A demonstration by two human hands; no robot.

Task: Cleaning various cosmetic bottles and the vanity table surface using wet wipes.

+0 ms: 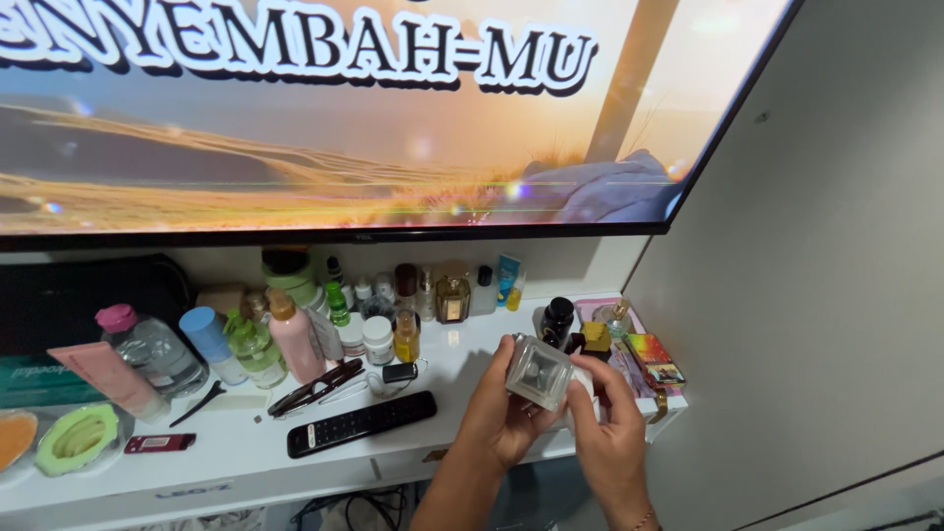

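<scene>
Both hands, left hand (506, 413) and right hand (608, 433), are closing around a clear square bottle (539, 372), holding it over the white desk (256, 447) edge, right of the black remote (361, 424), near the grey wall (816, 275).

Bright, warm glow spills from the television screen (324, 108) at twelve o'clock; the white surface (246, 452) is evenly lit, edges slightly bowed.

Both forearms rise from the bottom edge, close together. The left hand (506, 408) is raised with its fingers curled up and the thumb on top. The right hand (608, 433) sits just beside it, fingers bent toward the left.
</scene>
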